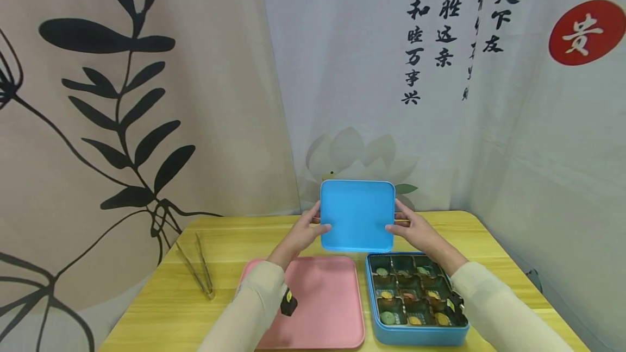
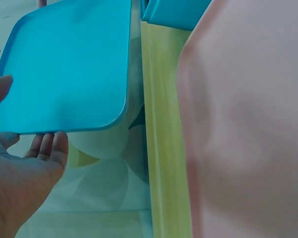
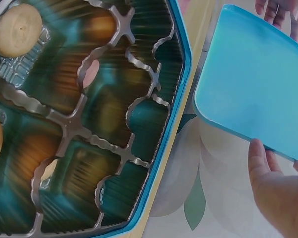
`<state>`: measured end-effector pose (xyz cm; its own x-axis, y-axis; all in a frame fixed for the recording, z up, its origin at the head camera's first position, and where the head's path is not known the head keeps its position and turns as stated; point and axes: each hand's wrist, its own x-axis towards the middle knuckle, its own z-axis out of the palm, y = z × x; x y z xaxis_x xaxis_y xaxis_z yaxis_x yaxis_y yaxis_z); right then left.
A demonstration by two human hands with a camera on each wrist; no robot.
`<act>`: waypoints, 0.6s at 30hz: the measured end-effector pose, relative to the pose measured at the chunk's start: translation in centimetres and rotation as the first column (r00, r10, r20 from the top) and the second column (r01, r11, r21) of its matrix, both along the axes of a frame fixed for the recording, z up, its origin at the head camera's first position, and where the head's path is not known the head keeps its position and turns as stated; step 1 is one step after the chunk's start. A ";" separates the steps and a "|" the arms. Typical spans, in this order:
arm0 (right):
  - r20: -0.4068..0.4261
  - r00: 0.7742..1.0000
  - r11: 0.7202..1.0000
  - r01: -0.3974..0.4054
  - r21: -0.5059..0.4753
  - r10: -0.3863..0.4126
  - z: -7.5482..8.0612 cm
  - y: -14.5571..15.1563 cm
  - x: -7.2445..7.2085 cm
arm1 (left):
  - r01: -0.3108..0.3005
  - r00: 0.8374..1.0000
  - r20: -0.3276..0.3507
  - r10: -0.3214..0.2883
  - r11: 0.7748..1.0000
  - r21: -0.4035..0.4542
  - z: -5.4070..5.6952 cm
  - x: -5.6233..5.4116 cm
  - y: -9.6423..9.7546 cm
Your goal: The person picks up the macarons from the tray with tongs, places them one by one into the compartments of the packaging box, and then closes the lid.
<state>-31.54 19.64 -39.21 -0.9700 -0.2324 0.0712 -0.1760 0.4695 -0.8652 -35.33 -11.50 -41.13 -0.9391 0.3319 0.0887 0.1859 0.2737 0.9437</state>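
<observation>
Both hands hold up a blue rectangular lid [image 1: 357, 215] above the back of the table. My left hand [image 1: 304, 232] grips its left edge, thumb on the near face and fingers behind. On the opposite edge, my right hand [image 1: 420, 234] pinches it the same way. Below the right forearm stands a blue box [image 1: 420, 335] with a divided insert, its compartments holding round cookies [image 3: 18, 29] in several colours. The pink tray [image 1: 325, 303] lies left of the box, partly covered by the left sleeve. In the left wrist view, fingers [image 2: 59, 146] touch the lid's rim.
Metal tongs [image 1: 199, 273] lie on the wooden table [image 1: 146, 314] left of the pink tray. A printed curtain [image 1: 235, 96] hangs right behind the table's back edge, close behind the lid. Small black devices [image 1: 289, 303] are worn on the wrists.
</observation>
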 end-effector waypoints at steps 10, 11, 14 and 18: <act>0.025 1.000 1.000 0.011 -0.025 -0.010 0.3 -0.2 0.1 | 0.008 1.000 0.007 -0.008 1.000 -0.011 0.3 0.0 -0.2; 0.027 1.000 1.000 0.012 -0.026 -0.011 0.3 -0.2 0.1 | 0.012 1.000 0.014 -0.012 1.000 -0.007 0.3 0.0 -0.3; 0.027 1.000 0.999 0.013 -0.032 -0.012 0.3 -0.1 0.2 | 0.029 0.999 0.030 -0.030 1.000 0.003 0.3 0.0 -0.4; 0.020 1.000 0.999 0.007 -0.034 -0.006 0.3 0.1 0.2 | 0.046 0.998 0.037 -0.046 0.999 0.007 0.2 0.1 -0.4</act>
